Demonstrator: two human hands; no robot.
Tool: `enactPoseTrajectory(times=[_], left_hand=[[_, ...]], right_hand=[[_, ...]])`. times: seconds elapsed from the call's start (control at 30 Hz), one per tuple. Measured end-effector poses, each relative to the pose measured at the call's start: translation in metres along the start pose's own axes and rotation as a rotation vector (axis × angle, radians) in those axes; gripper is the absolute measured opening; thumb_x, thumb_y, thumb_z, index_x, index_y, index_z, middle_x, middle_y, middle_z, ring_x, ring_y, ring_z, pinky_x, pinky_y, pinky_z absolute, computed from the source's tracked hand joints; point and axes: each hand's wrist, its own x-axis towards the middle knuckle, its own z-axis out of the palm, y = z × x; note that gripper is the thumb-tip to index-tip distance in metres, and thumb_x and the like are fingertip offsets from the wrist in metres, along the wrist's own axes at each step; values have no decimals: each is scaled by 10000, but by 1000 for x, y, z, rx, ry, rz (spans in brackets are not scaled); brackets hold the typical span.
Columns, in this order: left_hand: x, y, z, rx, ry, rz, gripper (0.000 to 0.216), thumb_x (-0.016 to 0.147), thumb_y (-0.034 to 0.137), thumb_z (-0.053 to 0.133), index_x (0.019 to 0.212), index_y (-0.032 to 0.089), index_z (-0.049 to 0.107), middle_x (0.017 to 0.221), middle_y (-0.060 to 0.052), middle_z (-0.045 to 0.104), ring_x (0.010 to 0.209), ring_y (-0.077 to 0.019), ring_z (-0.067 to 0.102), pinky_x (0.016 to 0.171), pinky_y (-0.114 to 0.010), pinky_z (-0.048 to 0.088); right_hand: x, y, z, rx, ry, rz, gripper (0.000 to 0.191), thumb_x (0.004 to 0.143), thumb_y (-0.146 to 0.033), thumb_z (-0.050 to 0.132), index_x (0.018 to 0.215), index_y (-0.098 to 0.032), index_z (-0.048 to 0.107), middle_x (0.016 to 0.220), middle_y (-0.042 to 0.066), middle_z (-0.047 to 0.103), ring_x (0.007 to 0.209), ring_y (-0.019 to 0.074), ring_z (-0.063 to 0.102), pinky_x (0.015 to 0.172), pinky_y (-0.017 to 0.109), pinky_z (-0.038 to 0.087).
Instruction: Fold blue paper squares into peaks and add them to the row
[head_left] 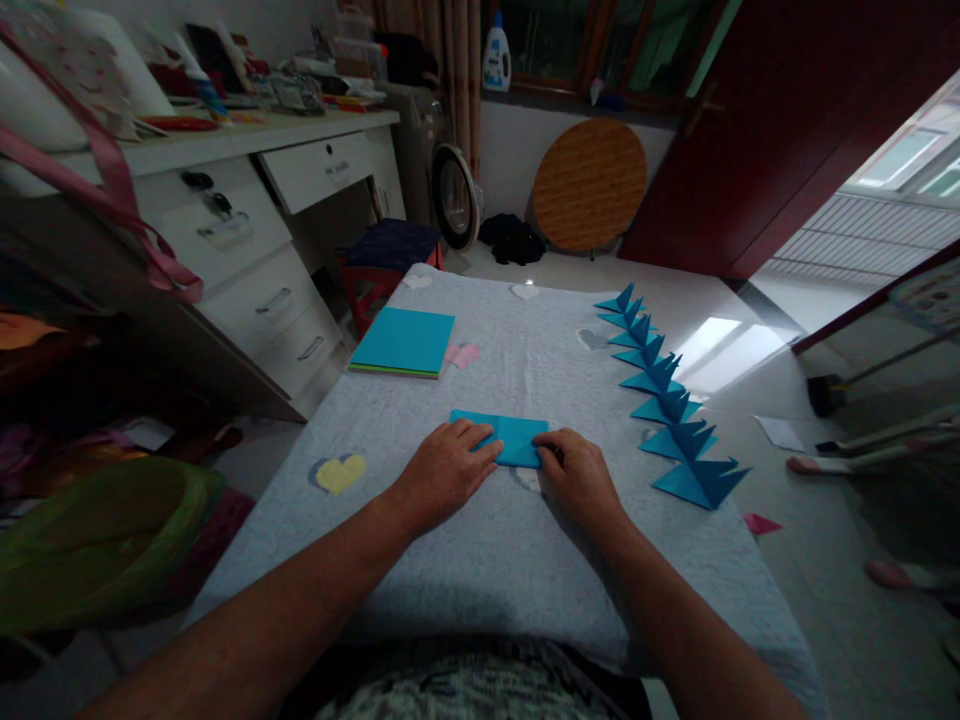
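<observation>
A blue sheet of origami paper [519, 440], folded into a flat rectangle, lies on the cloth-covered table in front of me. Across its left part rests my left hand [450, 460], open, its fingers lying on the paper. My right hand [577, 470] is closed at the right edge, thumb and fingertips pinching the paper there. Beyond my left hand sits a square stack of origami paper [405, 342], blue on top with other colours showing at the edge. Several folded blue paper cranes [682, 440] stand in a row along the right side.
The tablecloth [420, 590] is pale with heart patches. A stool [394, 245] and a white desk with drawers [255, 260] stand at the left, near a green-lined bin [112, 540]. Behind are an open washing machine [454, 195] and a round wooden board [590, 185].
</observation>
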Motion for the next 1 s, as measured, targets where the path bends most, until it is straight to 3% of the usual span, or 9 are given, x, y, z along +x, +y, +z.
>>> enactPoseTrajectory(times=[1.0], left_hand=[[1,-1,0,-32,-4,1,220,946,256,597,1152,210,660,1165,-87,653,1025,-255,569,848,-390,490]], right_hand=[[1,-1,0,-38,-1,-5,230,873,-132,534,957,-178,743,942,81,732,889,205,663,849,312,463]])
